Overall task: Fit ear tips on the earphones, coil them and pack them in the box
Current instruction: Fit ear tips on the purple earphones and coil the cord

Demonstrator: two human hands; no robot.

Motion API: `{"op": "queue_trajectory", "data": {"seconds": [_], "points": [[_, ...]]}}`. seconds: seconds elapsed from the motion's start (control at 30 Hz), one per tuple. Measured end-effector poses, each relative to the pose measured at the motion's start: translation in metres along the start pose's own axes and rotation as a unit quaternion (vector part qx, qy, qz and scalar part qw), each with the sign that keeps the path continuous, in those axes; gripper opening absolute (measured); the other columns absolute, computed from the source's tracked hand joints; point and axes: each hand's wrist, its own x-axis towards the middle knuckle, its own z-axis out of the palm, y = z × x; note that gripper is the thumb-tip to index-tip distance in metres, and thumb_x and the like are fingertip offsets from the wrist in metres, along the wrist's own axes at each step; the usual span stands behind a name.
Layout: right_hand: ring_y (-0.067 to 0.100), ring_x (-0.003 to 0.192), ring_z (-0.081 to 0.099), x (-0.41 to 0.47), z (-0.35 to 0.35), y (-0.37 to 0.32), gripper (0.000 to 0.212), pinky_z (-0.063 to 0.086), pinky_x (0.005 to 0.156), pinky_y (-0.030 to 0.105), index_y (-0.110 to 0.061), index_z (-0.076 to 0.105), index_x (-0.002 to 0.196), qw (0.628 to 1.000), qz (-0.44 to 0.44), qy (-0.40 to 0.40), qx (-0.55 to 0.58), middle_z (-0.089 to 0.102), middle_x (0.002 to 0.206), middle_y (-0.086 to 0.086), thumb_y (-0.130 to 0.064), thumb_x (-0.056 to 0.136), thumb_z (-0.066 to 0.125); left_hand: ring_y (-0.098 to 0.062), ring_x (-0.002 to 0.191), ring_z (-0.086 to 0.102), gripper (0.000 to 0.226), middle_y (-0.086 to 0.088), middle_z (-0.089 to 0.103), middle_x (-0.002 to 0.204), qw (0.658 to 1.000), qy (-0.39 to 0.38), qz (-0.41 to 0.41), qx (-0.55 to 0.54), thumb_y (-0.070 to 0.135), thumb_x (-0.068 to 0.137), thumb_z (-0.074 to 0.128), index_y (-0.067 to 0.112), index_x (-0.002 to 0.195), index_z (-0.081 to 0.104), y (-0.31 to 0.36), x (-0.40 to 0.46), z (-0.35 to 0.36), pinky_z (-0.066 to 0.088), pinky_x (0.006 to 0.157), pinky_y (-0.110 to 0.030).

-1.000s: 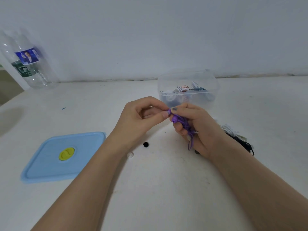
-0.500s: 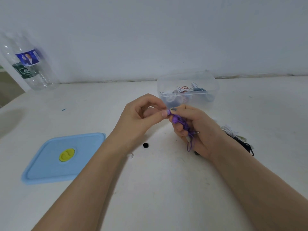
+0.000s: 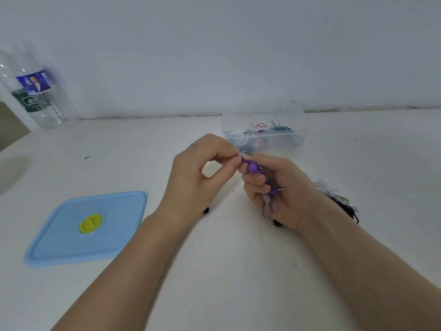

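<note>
The right hand [image 3: 281, 189] is curled around purple earphones [image 3: 253, 168], one earbud showing at the top of the fist, the plug [image 3: 282, 188] poking out toward 3 o'clock and loops of cord hanging at 6 o'clock. The left hand [image 3: 202, 173] pinches a small pale ear tip [image 3: 239, 156] between thumb and forefinger, right against the top of the earphones, at 9 o'clock from the earbud. At 12 o'clock from the hands stands a clear box [image 3: 265, 126], open, with several coiled earphones inside. Its blue lid [image 3: 88, 226] lies flat on the table [image 3: 226, 271] at 8 o'clock. More earphones [image 3: 338, 199] lie in a tangle at 3 o'clock of the right wrist.
</note>
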Motion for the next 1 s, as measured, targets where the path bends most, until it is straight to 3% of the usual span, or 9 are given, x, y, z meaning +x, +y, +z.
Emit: {"op": "queue_trajectory", "data": {"seconds": [0.17, 0.4, 0.5, 0.7, 1.0], "points": [[0.005, 0.039, 0.034, -0.0011, 0.0019, 0.0006, 0.029, 0.032, 0.039, 0.015, -0.008, 0.058, 0.072, 1.000, 0.001, 0.003, -0.016, 0.046, 0.054, -0.001, -0.011, 0.099, 0.048, -0.019, 0.084, 0.067, 0.018, -0.007, 0.066, 0.091, 0.996, -0.015, -0.050, -0.075, -0.003, 0.090, 0.069, 0.014, 0.090, 0.065, 0.0003, -0.0002, -0.0022, 0.056, 0.083, -0.037], [0.004, 0.040, 0.037, -0.0012, 0.0031, 0.0016, 0.029, 0.030, 0.040, 0.013, -0.010, 0.066, 0.068, 1.000, 0.000, 0.004, -0.022, 0.049, 0.058, -0.002, -0.011, 0.093, 0.052, -0.023, 0.087, 0.066, 0.011, -0.008, 0.067, 0.091, 0.988, -0.014, -0.095, -0.122, 0.000, 0.094, 0.063, 0.009, 0.089, 0.066, 0.0059, -0.0025, -0.0024, 0.052, 0.083, -0.032], [0.005, 0.040, 0.039, -0.0004, 0.0026, 0.0029, 0.032, 0.032, 0.039, 0.013, -0.009, 0.067, 0.067, 1.000, 0.000, 0.010, -0.018, 0.050, 0.062, -0.001, -0.010, 0.095, 0.052, -0.022, 0.086, 0.067, 0.008, -0.003, 0.068, 0.089, 0.990, -0.005, -0.103, -0.097, 0.004, 0.096, 0.063, 0.009, 0.090, 0.067, 0.0057, -0.0024, -0.0023, 0.054, 0.081, -0.035], [0.004, 0.041, 0.042, 0.0005, 0.0032, 0.0037, 0.022, 0.033, 0.041, 0.012, -0.008, 0.056, 0.077, 0.999, -0.002, 0.027, -0.022, 0.053, 0.057, -0.002, -0.010, 0.098, 0.050, -0.026, 0.083, 0.066, 0.008, -0.004, 0.067, 0.086, 0.999, -0.006, -0.034, -0.015, -0.001, 0.090, 0.066, 0.005, 0.087, 0.068, 0.0004, -0.0006, -0.0021, 0.056, 0.077, -0.045], [0.004, 0.040, 0.038, -0.0011, 0.0050, 0.0048, 0.023, 0.032, 0.040, 0.014, -0.008, 0.052, 0.077, 0.999, -0.006, 0.018, -0.046, 0.048, 0.054, -0.003, -0.012, 0.099, 0.049, -0.021, 0.080, 0.064, 0.009, -0.003, 0.064, 0.085, 0.999, 0.001, -0.010, 0.035, -0.004, 0.087, 0.071, 0.003, 0.085, 0.066, 0.0007, 0.0000, -0.0033, 0.055, 0.074, -0.041]]}}
